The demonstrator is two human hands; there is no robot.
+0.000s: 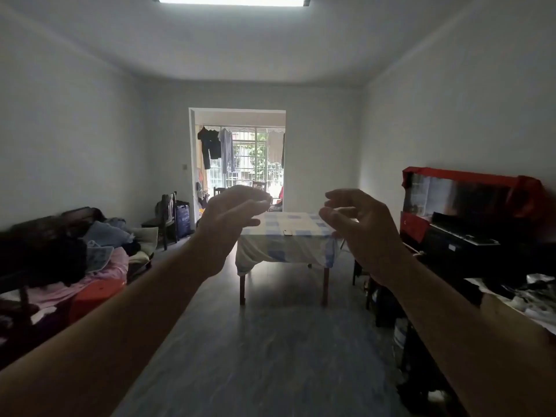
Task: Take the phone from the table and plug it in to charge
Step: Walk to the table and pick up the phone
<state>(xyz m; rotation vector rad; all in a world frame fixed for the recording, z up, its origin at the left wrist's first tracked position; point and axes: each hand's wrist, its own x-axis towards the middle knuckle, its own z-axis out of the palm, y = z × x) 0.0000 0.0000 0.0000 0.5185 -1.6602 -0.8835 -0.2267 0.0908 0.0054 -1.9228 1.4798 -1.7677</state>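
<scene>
A small pale phone (pixel 288 233) lies near the front edge of a table (pixel 301 219) covered with a blue-and-white checked cloth, in the middle of the room. Both my arms are raised in front of me, well short of the table. My left hand (pixel 228 227) has its fingers loosely curled and apart, holding nothing. My right hand (pixel 358 227) is also half curled and empty, its fingers apart. The hands partly hide the table's left and right corners. No charger or cable can be made out.
A sofa piled with clothes (pixel 69 257) lines the left wall. A dark chair (pixel 167 218) stands at the back left. A TV with a red cover (pixel 469 200) and a cluttered cabinet (pixel 511 290) line the right wall. Bare floor (pixel 270 341) leads to the table. A balcony door (pixel 240 161) is behind.
</scene>
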